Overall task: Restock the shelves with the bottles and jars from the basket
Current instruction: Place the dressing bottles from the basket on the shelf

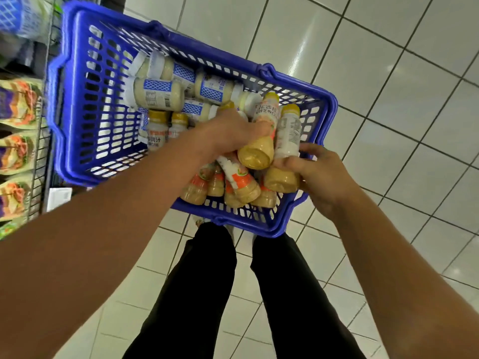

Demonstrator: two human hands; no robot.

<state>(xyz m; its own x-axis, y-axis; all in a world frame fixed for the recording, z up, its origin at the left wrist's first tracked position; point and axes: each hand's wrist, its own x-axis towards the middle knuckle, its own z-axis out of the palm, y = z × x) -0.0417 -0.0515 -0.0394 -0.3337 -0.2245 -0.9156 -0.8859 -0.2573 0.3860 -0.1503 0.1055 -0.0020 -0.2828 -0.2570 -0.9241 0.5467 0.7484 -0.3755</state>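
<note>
Head view: looks down on a blue basket (77, 112) on the tiled floor (388, 125); has both hands down inside it; curls the left hand (228, 133) round a tan bottle (256, 150) with a yellow cap and grips it tight; grips a white-labelled bottle (289, 133) just beside it with the right hand (321, 177), thumb across its low end; finds more bottles (233, 189) piled under both hands; finds white jars (158, 93) out past the left hand, lying on their sides; spots the shelves (42, 146) out beyond the left arm, with packets (18, 104) on them.

Probably feels hard, smooth and a bit slippy; probably a bit heavy when full; might crack if dropped on tile, though cannot tell glass from plastic; best to wrap fingers round the fat middle, not the little cap; best to lift only one in each hand.
</note>
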